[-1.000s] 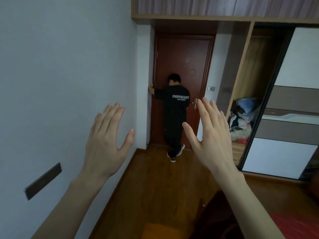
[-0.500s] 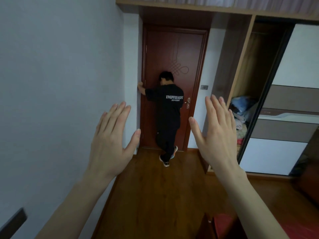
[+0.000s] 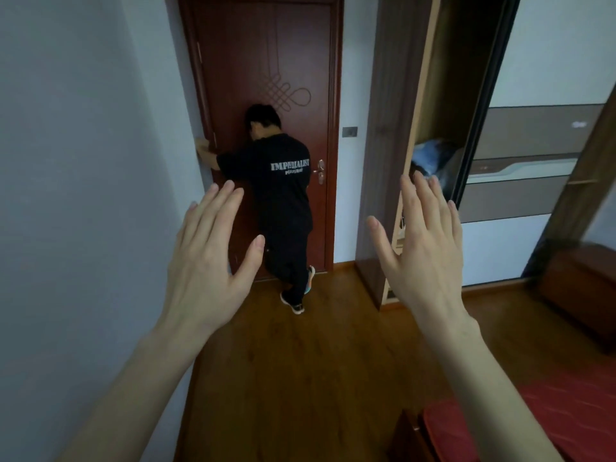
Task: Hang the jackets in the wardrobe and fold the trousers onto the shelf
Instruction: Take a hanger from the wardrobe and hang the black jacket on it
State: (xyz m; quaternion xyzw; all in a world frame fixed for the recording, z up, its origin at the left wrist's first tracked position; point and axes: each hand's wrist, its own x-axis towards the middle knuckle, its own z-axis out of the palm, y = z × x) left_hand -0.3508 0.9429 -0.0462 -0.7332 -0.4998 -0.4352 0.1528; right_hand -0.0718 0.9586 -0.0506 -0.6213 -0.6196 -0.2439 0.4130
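Both of my hands are raised in front of me, backs toward me, fingers straight and spread, holding nothing. My left hand [image 3: 213, 261] is in front of the grey wall and the door's lower left. My right hand [image 3: 421, 251] overlaps the open section of the wardrobe [image 3: 443, 78]. A pile of clothes [image 3: 433, 158], blue and dark, lies on a shelf inside that opening, partly hidden by my right fingers. No jacket or trousers can be told apart in the pile.
A person in black [image 3: 283, 208] leans against the closed red-brown door [image 3: 266, 61] straight ahead. The wardrobe's sliding door [image 3: 533, 161] covers the right part. A red-covered bed [image 3: 566, 411] with a dark wooden frame sits at lower right. Wooden floor [image 3: 300, 361] runs between wall and bed.
The view has tilted down and shifted right, and the door and wardrobe look closer. Both hands stay raised and spread, slightly lower in view.
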